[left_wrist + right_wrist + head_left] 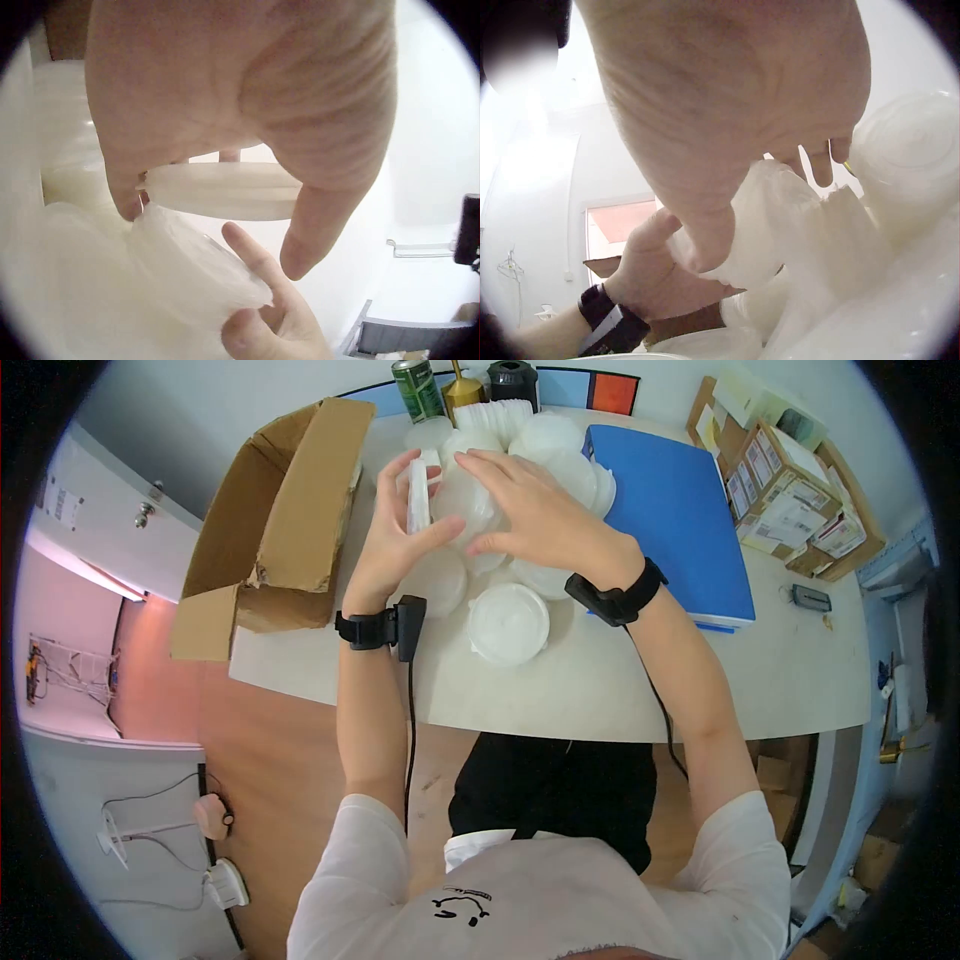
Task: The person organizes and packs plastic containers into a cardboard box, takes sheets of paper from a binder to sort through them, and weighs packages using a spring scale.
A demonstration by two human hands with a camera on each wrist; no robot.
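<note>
Gripping a white disc (217, 191) — the left hand (388, 532), right hand (545, 512) nearby.

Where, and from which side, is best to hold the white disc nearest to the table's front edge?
Probably by opposite edges of the white disc, from the person's side: it lies flat and round, with bare tabletop before it, while other white pieces crowd behind.

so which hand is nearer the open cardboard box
Left. In the head view, the left hand is just right of the open cardboard box; the right hand is farther right, beyond the left hand.
</note>
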